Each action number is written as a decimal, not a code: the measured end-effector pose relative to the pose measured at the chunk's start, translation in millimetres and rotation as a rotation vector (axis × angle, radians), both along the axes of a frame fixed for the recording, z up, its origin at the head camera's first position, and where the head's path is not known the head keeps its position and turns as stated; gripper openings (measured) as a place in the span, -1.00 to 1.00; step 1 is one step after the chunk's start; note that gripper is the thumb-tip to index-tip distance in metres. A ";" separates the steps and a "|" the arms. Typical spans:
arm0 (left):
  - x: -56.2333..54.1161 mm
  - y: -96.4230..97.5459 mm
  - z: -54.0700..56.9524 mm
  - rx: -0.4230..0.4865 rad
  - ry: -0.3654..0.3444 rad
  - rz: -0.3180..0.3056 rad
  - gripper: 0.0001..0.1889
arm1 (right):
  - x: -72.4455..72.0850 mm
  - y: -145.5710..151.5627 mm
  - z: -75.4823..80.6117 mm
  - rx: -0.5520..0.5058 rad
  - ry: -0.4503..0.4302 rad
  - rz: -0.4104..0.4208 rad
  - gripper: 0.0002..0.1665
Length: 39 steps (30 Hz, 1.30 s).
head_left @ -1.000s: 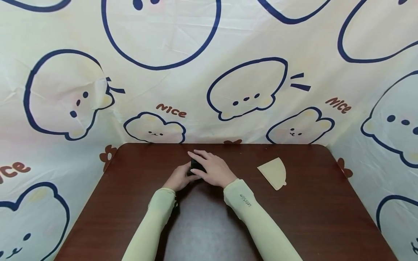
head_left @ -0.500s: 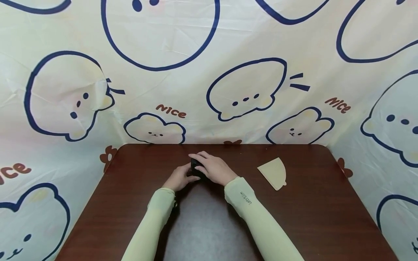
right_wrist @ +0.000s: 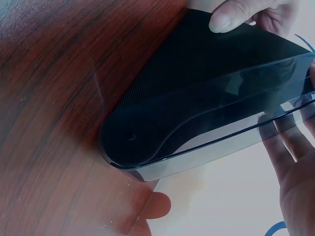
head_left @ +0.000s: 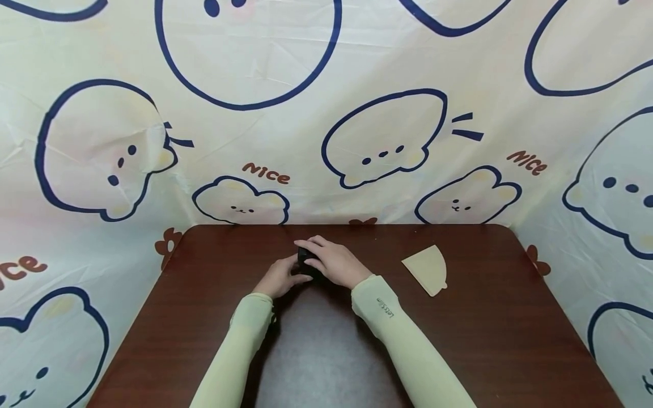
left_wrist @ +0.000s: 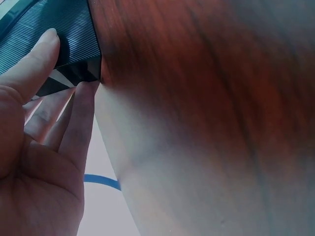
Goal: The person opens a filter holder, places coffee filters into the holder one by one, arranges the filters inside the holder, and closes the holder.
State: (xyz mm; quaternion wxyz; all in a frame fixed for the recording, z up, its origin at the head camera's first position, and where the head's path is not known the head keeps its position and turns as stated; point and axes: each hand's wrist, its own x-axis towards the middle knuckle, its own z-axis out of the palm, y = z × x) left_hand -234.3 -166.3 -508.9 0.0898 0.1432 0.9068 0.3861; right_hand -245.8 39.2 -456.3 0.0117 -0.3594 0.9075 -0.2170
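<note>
A black box with a ribbed face and a smoky see-through cover stands near the table's far edge. My left hand grips one end, its thumb on the ribbed face and its fingers behind. From the other side my right hand holds the box by its cover, thumb nearer me and fingers over the far side. Through the clear cover some of the right fingers show in the right wrist view. A round pivot sits at one corner of the cover. Much of the box is hidden by both hands in the head view.
A flat cream fan-shaped piece with a small tab lies on the brown table, right of my hands. A cloth backdrop printed with cartoon animals hangs behind the table and along both sides.
My right hand's thumb has shifted slightly up and inward along the box, and its fingers sit closer round it. The left hand stays about where it was; the fan-shaped piece has not moved.
</note>
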 end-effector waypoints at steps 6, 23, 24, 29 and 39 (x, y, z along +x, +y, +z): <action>-2.0 0.1 -0.2 -0.001 0.005 0.007 -0.46 | 0.9 3.5 4.4 -0.023 -0.015 -0.003 -0.37; 0.1 0.5 -3.9 -0.007 0.036 0.002 -0.46 | 0.5 20.0 -3.4 -0.129 -0.054 -0.037 -0.36; 0.1 0.5 -3.9 -0.008 0.034 0.001 -0.46 | 0.3 21.5 -4.0 -0.136 -0.052 -0.037 -0.36; -0.4 -0.1 -1.7 -0.007 0.017 0.008 -0.51 | -0.3 29.6 -4.3 -0.185 -0.043 -0.056 -0.36; -2.3 0.0 -2.2 -0.021 0.027 0.004 -0.57 | 2.6 56.8 -0.3 -0.289 -0.094 -0.114 -0.36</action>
